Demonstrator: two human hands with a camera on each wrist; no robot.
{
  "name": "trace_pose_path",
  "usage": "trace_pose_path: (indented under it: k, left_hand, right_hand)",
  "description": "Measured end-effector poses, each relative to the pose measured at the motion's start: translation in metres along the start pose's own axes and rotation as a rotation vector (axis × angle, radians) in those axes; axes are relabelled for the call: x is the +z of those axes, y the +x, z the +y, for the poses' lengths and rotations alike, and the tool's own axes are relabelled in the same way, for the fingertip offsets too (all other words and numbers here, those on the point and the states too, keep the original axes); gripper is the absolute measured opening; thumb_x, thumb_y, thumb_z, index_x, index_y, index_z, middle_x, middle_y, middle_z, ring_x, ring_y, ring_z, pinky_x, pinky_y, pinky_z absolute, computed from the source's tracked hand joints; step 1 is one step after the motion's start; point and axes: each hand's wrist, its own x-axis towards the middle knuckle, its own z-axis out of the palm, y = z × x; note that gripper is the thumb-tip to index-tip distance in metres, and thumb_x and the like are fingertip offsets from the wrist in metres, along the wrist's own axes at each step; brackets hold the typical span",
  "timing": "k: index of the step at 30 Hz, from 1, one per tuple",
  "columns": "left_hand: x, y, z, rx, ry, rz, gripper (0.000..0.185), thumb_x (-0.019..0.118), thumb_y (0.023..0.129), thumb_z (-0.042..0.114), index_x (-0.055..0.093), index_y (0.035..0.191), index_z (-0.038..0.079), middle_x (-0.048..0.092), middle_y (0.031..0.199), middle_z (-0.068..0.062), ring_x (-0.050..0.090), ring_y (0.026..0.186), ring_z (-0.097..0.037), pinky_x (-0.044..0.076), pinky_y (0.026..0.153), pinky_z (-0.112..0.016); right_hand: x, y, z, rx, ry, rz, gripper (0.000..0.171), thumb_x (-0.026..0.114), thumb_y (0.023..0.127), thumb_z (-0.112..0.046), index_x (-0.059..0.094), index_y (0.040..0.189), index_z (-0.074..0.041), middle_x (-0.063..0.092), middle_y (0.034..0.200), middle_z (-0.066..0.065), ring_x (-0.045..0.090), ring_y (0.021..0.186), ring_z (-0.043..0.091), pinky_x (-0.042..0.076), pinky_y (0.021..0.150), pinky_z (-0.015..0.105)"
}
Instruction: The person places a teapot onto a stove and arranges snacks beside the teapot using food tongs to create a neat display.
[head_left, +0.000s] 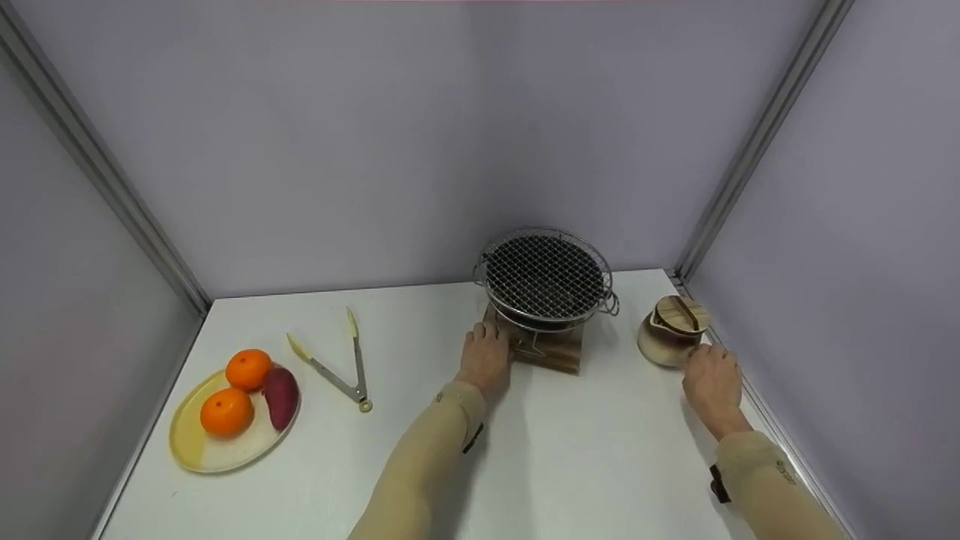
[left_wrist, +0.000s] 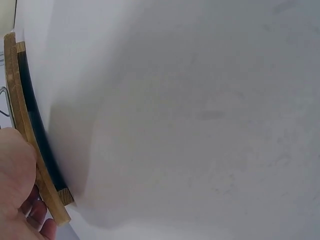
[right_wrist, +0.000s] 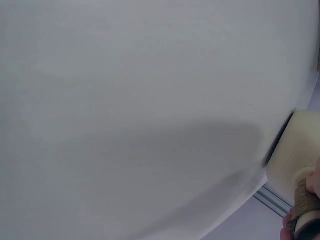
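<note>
head view: on the white worktop (head_left: 600, 465) a round wire-mesh grill (head_left: 545, 277) stands on a wooden board (head_left: 556, 352) near the far edge, right of the middle. the left hand (head_left: 486, 360) rests at the board's left edge, fingers curled against it, so its grip is on the board; the forearm in a tan sleeve runs back toward the near edge. a brown ceramic pot (head_left: 667, 335) with a wooden lid stands close to the far right corner, and the right hand (head_left: 712, 379) lies just beside its near side, touching its handle. metal tongs (head_left: 341, 364) lie open, well to the left of the grill. at the near left corner a yellow plate (head_left: 217, 442) holds two oranges (head_left: 238, 390) and a sweet potato (head_left: 281, 396).

left wrist view: the board (left_wrist: 30, 135) shows edge-on on the worktop, the left hand's fingers (left_wrist: 37, 215) curled under its edge and the palm against it.

right wrist view: the pot (right_wrist: 297, 155) sits at the frame's right edge; the right hand's fingers (right_wrist: 305, 210) wrap its rope-wound handle, a closed grip.
</note>
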Motion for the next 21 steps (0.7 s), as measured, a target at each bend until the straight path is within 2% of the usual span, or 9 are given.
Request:
trace_pose_path:
  k: [3, 10, 15, 21]
  left_hand:
    - [0.000, -0.001, 0.001, 0.001, 0.005, -0.007, 0.044, 0.061, 0.113, 0.027, 0.059, 0.152, 0.006, 0.062, 0.145, -0.015, 0.056, 0.134, -0.031, 0.053, 0.114, -0.045]
    - [0.000, -0.002, -0.001, 0.022, 0.007, 0.031, 0.038, 0.063, 0.110, 0.021, 0.061, 0.146, 0.007, 0.062, 0.140, -0.015, 0.057, 0.127, -0.030, 0.055, 0.105, -0.043]
    - [-0.002, 0.001, -0.002, 0.015, -0.010, 0.042, 0.040, 0.063, 0.110, 0.021, 0.060, 0.147, 0.006, 0.062, 0.143, -0.016, 0.057, 0.130, -0.031, 0.054, 0.109, -0.045]
    - [-0.002, 0.000, 0.000, 0.008, -0.037, 0.006, 0.042, 0.063, 0.110, 0.019, 0.059, 0.150, 0.008, 0.060, 0.149, -0.019, 0.057, 0.136, -0.034, 0.054, 0.115, -0.048]
  right_hand:
    - [-0.004, 0.000, -0.001, -0.001, 0.001, 0.002, 0.036, 0.053, 0.112, -0.010, 0.058, 0.116, 0.025, 0.061, 0.109, 0.045, 0.064, 0.104, 0.065, 0.055, 0.091, 0.074]
    - [-0.019, 0.005, -0.003, -0.036, -0.014, 0.052, 0.033, 0.057, 0.110, -0.008, 0.058, 0.108, 0.025, 0.061, 0.102, 0.043, 0.062, 0.096, 0.063, 0.053, 0.086, 0.070]
    - [-0.031, 0.012, -0.008, -0.023, 0.016, 0.050, 0.033, 0.057, 0.110, -0.008, 0.058, 0.109, 0.026, 0.060, 0.105, 0.044, 0.061, 0.100, 0.065, 0.052, 0.088, 0.073]
    - [-0.045, 0.015, -0.010, -0.021, 0.013, 0.058, 0.033, 0.061, 0.109, -0.008, 0.059, 0.109, 0.025, 0.060, 0.104, 0.044, 0.062, 0.100, 0.066, 0.052, 0.087, 0.074]
